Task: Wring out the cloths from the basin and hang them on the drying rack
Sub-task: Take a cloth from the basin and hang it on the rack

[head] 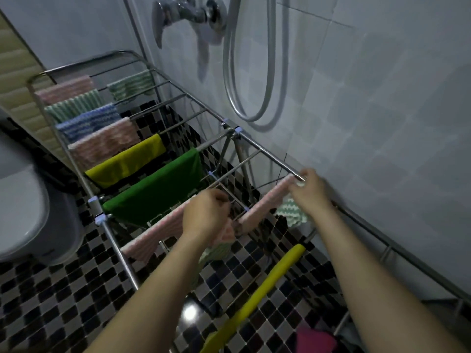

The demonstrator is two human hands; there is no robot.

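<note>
walls: pale grey tiles [382, 98] | floor: black-and-grey mosaic [51, 289] | far: chrome shower mixer [188, 11], hose [267, 80] | left: white toilet [23, 212] | light: dim
</note>
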